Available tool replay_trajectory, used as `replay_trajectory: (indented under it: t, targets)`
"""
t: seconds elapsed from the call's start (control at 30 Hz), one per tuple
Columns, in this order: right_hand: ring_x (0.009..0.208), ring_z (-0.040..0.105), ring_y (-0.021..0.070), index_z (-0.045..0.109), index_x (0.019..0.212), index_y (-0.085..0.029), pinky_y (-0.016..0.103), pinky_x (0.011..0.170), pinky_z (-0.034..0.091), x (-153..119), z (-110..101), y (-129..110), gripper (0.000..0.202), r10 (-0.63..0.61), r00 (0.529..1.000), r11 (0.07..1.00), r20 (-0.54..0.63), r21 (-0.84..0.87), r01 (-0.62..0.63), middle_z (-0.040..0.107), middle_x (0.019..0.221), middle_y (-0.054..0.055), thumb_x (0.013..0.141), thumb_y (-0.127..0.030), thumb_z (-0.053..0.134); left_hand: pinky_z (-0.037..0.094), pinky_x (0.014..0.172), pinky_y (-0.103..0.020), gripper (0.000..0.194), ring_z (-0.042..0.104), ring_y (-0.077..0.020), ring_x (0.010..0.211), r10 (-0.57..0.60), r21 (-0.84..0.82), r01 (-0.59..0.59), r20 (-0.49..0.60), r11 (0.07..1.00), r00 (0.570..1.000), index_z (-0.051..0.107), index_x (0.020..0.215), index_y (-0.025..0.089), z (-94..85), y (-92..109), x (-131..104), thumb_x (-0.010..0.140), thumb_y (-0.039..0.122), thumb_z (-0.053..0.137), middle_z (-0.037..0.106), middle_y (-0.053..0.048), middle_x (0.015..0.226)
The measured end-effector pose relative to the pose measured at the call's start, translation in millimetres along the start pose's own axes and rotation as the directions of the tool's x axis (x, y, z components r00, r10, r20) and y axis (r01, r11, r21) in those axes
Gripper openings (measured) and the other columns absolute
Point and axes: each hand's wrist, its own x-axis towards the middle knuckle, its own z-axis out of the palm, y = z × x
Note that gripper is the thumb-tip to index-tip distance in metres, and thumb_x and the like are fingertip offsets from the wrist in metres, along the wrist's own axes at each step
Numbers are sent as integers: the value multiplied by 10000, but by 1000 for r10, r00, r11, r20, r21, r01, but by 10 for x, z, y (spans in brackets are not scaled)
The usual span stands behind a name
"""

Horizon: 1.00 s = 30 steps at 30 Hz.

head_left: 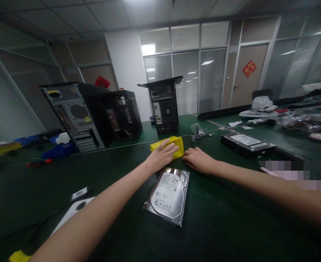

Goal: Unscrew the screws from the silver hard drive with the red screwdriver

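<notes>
My left hand (163, 156) lies over a yellow folded cloth (179, 146), its fingers wrapped across the top. Just to the right, my right hand (200, 160) rests low by the table with its fingers curled. Whatever may be under those fingers is hidden. In front of both hands a silver hard drive (168, 194) lies flat, its white label facing up. Neither hand appears to grip the drive.
Black computer cases (81, 116) stand at the back left, with another case (164, 109) behind the cloth. A second hard drive (246, 143) lies right, near a small clear bag (198, 130). Plastic-wrapped items (305, 120) crowd the far right.
</notes>
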Motion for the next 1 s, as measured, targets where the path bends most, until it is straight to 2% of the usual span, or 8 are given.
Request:
replay_trajectory:
  t: [0.07,0.2,0.37,0.5,0.63,0.83,1.0]
  targets:
    - [945,520,246,665,952,-162,371,782,327,-19,12,-8,243,-2,1000,997,-12,-80,1,638,965,110,883,-205,437,38,1123,-433,179,370,-198,1221,39,19,-39,3,999,999,664,929,205,17,18,53,875,152,502,550,-9,1198]
    - [895,519,231,672,839,-157,388,806,279,-11,55,0,215,-31,999,977,-28,-210,24,651,862,88,877,-170,461,22,1122,-481,110,419,-206,1169,70,63,-70,10,996,998,688,842,204,80,45,130,837,182,580,627,3,1035]
    - [884,532,217,674,833,-146,385,841,234,69,77,-5,213,-58,997,982,-57,-184,46,667,840,92,874,-163,466,28,1124,-481,101,455,-194,1124,103,67,-102,-4,992,995,689,781,212,109,56,152,828,191,602,649,21,952]
    - [856,563,201,663,814,-148,352,788,257,163,51,-13,240,26,996,990,-85,-133,-38,674,872,89,882,-177,435,58,1126,-457,113,474,-183,1089,76,68,-74,-15,995,997,682,787,200,105,65,166,840,187,584,639,11,903]
    - [848,599,191,667,816,-170,312,727,292,256,65,14,231,115,988,988,-100,-89,-124,684,882,66,870,-192,444,70,1117,-484,113,483,-196,1065,9,74,-7,-23,997,1000,674,825,176,120,78,166,851,183,564,616,-12,902]
    - [809,639,249,674,872,-128,310,664,371,420,136,28,297,255,962,961,-98,-80,-263,686,888,146,884,-239,399,119,1108,-471,119,501,-183,995,-55,64,56,-18,996,998,667,829,190,143,116,148,857,178,552,591,0,880]
    - [799,653,270,677,873,-133,321,650,427,501,178,8,352,316,946,944,-71,-72,-321,682,889,168,899,-289,362,147,1093,-461,140,505,-174,975,-89,57,90,-15,994,996,656,824,195,130,104,126,868,167,526,575,7,871]
